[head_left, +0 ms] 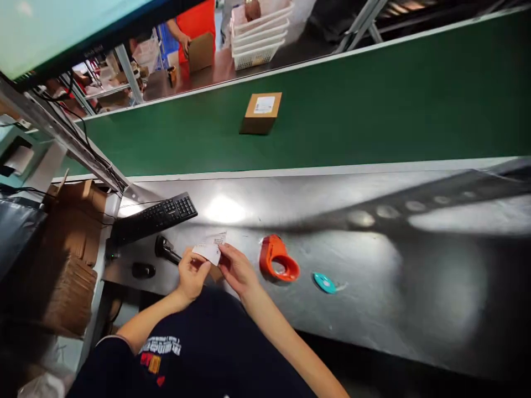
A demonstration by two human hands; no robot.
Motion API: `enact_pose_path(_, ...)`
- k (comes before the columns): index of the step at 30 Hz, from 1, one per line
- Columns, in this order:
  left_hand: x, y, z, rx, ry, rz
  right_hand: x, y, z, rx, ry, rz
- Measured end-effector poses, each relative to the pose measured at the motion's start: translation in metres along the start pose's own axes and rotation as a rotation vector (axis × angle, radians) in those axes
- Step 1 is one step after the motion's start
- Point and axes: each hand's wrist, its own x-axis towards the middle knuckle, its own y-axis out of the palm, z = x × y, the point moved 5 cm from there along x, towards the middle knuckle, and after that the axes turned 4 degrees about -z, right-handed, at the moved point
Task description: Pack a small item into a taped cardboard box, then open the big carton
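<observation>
Between both hands, close to my body, is a small white printed label (208,252). My left hand (192,276) pinches its left side, and my right hand (235,269) grips its right edge between thumb and fingers. Part of a brown cardboard piece (215,273) shows below the label, mostly hidden by my hands and shirt. Left of my left hand lies a black barcode scanner (166,250). To the right of my right hand stands an orange tape dispenser (277,260), and past it lies a flat teal tool (324,282), perhaps a small cutter.
A black keyboard (160,216) and mouse (143,270) sit on the metal table (352,315). On the green conveyor belt (373,105) rests a labelled carton (261,113). Flattened cardboard (68,293) is stacked at left. Across the belt, a person handles cardboard near white baskets (259,41).
</observation>
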Motion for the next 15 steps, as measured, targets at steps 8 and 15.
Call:
enact_pose_path(8, -0.006, -0.026, 0.087, 0.714, -0.230, 0.417, 0.040, -0.093, 0.026, -0.648, -0.294, 0.012)
enact_pose_path(15, 0.031, -0.007, 0.125, 0.450, -0.208, 0.786, 0.073, -0.104, -0.016, -0.848, -0.199, 0.029)
